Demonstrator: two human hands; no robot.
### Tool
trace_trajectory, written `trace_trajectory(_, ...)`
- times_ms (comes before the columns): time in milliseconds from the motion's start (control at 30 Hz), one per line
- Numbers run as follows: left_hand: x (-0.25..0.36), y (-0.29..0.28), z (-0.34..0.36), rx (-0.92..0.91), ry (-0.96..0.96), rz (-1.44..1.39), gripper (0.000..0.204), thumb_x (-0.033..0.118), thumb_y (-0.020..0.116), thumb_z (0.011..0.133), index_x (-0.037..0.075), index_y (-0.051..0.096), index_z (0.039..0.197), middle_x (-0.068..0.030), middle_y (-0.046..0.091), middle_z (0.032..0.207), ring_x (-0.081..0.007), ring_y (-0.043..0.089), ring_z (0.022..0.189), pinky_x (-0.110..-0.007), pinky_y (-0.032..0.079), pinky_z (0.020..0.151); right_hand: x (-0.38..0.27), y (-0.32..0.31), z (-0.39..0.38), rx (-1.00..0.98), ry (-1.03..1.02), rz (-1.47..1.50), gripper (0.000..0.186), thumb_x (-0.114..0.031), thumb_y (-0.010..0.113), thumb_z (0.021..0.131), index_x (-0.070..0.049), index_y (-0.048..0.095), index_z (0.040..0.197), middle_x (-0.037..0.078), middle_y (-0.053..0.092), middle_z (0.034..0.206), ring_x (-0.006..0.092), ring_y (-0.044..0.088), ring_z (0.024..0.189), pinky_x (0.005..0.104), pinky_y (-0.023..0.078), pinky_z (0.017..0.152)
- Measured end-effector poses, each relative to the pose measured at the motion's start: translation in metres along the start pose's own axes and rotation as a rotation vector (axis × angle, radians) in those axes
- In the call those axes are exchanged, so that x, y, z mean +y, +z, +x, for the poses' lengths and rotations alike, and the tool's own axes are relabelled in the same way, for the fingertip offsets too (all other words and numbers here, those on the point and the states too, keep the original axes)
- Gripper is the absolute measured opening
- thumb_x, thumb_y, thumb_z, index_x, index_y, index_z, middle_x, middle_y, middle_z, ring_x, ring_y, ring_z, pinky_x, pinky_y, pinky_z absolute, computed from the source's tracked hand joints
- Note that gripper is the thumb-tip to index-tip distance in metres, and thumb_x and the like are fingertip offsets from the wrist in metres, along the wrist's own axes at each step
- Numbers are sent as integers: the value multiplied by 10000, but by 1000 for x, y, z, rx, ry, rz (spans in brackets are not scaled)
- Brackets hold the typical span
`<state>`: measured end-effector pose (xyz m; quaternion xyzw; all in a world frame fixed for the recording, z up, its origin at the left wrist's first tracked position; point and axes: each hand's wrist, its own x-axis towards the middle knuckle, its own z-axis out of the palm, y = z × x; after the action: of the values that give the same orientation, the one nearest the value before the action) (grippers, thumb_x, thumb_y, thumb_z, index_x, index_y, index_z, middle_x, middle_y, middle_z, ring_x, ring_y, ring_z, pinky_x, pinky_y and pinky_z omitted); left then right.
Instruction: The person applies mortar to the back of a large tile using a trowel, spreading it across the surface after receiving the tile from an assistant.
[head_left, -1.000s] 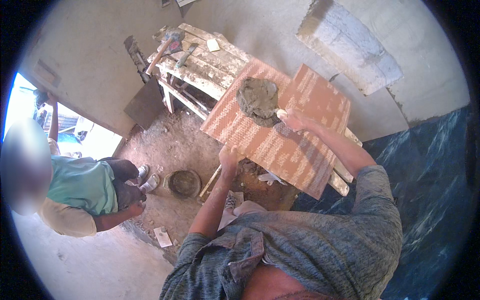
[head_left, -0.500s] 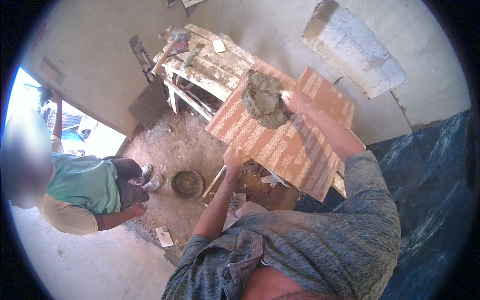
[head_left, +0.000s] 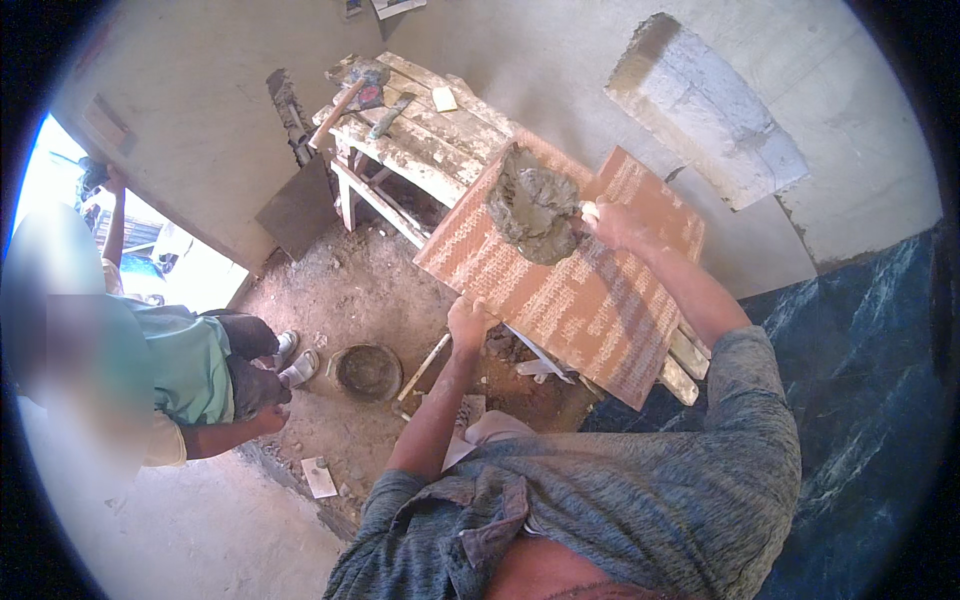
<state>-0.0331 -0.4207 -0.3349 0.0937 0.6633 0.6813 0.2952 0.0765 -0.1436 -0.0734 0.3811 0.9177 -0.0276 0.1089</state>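
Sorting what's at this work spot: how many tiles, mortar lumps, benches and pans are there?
Tile: 1
Mortar lump: 1
Wooden bench: 1
Round pan: 1
Total: 4

— How do the hands sit?
— The left hand (head_left: 467, 322) is raised on a nearly straight, bare forearm, fingers curled shut in a grip.
— And the other?
— The right hand (head_left: 612, 224) reaches farther forward and higher, fist closed, grey sleeve at the elbow.
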Motion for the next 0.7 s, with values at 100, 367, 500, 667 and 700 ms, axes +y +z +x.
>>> trace_trajectory(100, 32, 2, -14, -67, -108, -181, 136, 78, 585, 905, -35, 608, 976, -126, 674, 861, -217, 681, 772, -353, 578, 655, 4, 0, 6, 0, 51, 48, 462, -412, 494, 946, 14, 547, 1116, 236, 670, 945, 392, 653, 903, 484, 502, 780)
trace_trajectory(367, 55, -5, -24, -122, -115, -297, 152, 38, 539, 929, -50, 568, 1050, -151, 654, 901, -233, 684, 718, -361, 618, 608, -2, -1, 51, -24, 88, 146, 407, -387, 472, 968, -5, 599, 1031, 211, 674, 869, 336, 676, 781, 464, 518, 650)
trace_trajectory(500, 44, 5, -20, -133, -118, -326, 137, 32, 542, 927, -49, 573, 1034, -150, 653, 878, -227, 683, 718, -362, 617, 600, 25, 18, 54, -261, 237, 650, 400, -409, 464, 970, -31, 594, 952, 115, 613, 744, 214, 608, 599, 396, 489, 488)
trace_trajectory(667, 32, -3, -10, -106, -57, -195, 114, 29, 560, 912, -44, 573, 998, -134, 646, 854, -211, 678, 712, -342, 619, 573, -27, 0, 9, -543, 419, 1146, 372, -455, 454, 981, -88, 497, 938, 8, 446, 653, 126, 453, 483, 285, 408, 400)
trace_trajectory(700, 51, 0, -19, -133, -116, -255, 113, 30, 560, 910, -42, 573, 996, -133, 645, 861, -211, 677, 712, -337, 618, 567, -31, 2, -2, -572, 449, 1172, 374, -464, 453, 981, -93, 485, 946, 1, 431, 651, 117, 445, 477, 269, 400, 396)
